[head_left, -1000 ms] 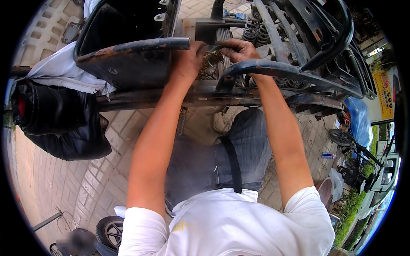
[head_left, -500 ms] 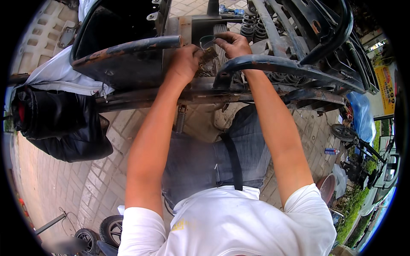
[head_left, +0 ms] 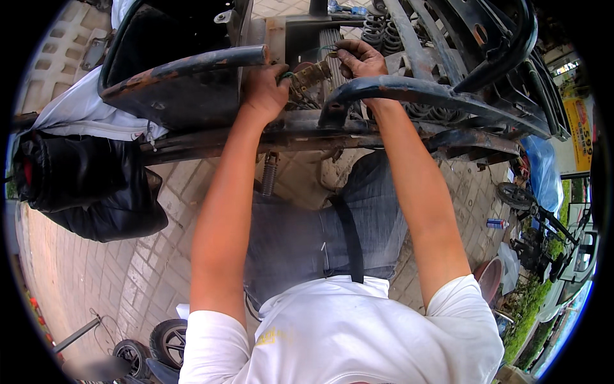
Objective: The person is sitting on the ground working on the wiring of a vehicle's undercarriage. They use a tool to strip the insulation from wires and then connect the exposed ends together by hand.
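Observation:
My left hand (head_left: 265, 91) is closed, its thumb and fingertips pinching a thin green wire (head_left: 287, 75). My right hand (head_left: 363, 61) also pinches, with a thin wire end (head_left: 332, 55) at its fingertips. Between the two hands sits a small, dirty, brass-coloured metal part (head_left: 311, 75), with more wires below it. It lies inside the black, rusty vehicle frame (head_left: 409, 91). Whether either hand also touches the metal part is hard to tell. A ribbed metal piece (head_left: 330, 40) stands just behind.
A bent black tube (head_left: 192, 70) edges the box left of my hands. Coil springs (head_left: 382, 35) stand at the back right. Black padded covers (head_left: 89, 182) hang at the left. On the paving lie wheels (head_left: 169, 342) and a spray can (head_left: 497, 223).
My hands have moved apart, the left one leftward and the right one to the right and slightly up. The brass-coloured part now shows more fully between them.

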`<state>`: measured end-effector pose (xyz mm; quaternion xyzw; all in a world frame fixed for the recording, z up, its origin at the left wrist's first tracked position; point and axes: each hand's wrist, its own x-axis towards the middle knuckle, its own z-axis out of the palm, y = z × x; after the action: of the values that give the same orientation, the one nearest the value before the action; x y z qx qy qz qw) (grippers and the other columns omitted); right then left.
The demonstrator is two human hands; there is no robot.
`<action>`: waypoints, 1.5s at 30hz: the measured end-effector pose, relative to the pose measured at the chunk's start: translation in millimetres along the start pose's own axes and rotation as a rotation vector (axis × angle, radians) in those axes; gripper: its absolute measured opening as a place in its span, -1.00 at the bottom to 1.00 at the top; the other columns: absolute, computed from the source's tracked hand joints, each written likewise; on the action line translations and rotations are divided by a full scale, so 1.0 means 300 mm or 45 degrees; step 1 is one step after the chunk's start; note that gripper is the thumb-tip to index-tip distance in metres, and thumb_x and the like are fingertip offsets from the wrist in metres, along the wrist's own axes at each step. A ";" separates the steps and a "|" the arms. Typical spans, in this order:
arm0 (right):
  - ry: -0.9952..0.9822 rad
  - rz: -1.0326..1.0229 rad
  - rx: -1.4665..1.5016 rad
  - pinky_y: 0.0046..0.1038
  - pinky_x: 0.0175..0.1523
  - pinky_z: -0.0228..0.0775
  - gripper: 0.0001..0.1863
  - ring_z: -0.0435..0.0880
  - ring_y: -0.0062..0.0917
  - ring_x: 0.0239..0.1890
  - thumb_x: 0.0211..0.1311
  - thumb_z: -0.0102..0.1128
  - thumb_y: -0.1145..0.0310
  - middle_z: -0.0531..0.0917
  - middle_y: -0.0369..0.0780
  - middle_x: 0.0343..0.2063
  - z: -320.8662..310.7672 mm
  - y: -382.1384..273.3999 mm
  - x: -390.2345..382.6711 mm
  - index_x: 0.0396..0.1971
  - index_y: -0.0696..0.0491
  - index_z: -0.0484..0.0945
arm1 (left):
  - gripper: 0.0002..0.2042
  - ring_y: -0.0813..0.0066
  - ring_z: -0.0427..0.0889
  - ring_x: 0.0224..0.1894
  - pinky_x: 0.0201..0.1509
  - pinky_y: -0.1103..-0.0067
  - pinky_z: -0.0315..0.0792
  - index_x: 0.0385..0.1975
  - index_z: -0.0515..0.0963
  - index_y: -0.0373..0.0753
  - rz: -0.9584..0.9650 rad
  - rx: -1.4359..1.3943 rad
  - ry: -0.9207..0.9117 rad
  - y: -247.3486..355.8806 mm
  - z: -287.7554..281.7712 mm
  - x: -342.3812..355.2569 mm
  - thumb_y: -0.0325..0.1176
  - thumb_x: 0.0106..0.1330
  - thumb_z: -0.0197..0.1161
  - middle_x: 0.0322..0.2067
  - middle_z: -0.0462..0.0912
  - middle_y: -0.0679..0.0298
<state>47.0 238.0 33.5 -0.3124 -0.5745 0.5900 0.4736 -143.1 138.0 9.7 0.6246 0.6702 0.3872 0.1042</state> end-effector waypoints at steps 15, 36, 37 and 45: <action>-0.052 0.011 0.309 -0.64 -0.52 0.35 -0.86 0.51 -0.67 -0.60 0.20 0.19 0.53 0.64 -0.29 -0.46 -0.009 0.020 0.017 -0.23 0.11 0.60 | -0.73 0.38 0.60 -0.07 0.01 0.51 0.43 -0.12 0.59 -0.27 -0.118 -0.492 0.080 -0.037 0.078 0.077 -0.46 0.16 0.28 -0.15 0.66 0.15; -0.196 0.011 0.087 -0.66 -0.41 0.41 -0.82 0.56 -0.68 -0.52 0.15 0.22 0.52 0.65 -0.30 -0.43 -0.024 0.009 0.016 -0.22 0.10 0.62 | -0.74 0.35 0.60 -0.20 -0.11 0.51 0.44 -0.25 0.61 -0.28 0.160 -0.303 0.351 0.003 0.046 0.020 -0.28 0.11 0.37 -0.27 0.64 0.18; -0.194 -0.023 -0.006 -0.62 -0.38 0.43 -0.82 0.57 -0.65 -0.50 0.14 0.23 0.47 0.66 -0.28 -0.43 -0.026 0.010 0.015 -0.22 0.09 0.62 | -0.76 0.33 0.61 -0.21 -0.12 0.51 0.44 -0.28 0.60 -0.29 0.140 -0.319 0.329 0.006 0.050 0.019 -0.30 0.12 0.36 -0.29 0.64 0.17; -0.336 -0.760 -1.705 -0.28 0.08 0.36 -0.66 0.52 -0.28 -0.01 0.04 0.26 0.24 0.61 -0.15 -0.18 0.067 -0.136 0.014 -0.14 -0.01 0.61 | -0.85 0.28 0.62 -0.27 -0.14 0.50 0.44 -0.35 0.58 -0.30 0.189 -0.223 0.401 0.016 0.050 0.019 -0.38 0.16 0.30 -0.35 0.62 0.14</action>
<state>35.1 229.8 76.8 -0.2911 -0.9237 -0.0074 0.2491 -131.2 148.6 4.6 0.5924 0.5941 0.5437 0.0233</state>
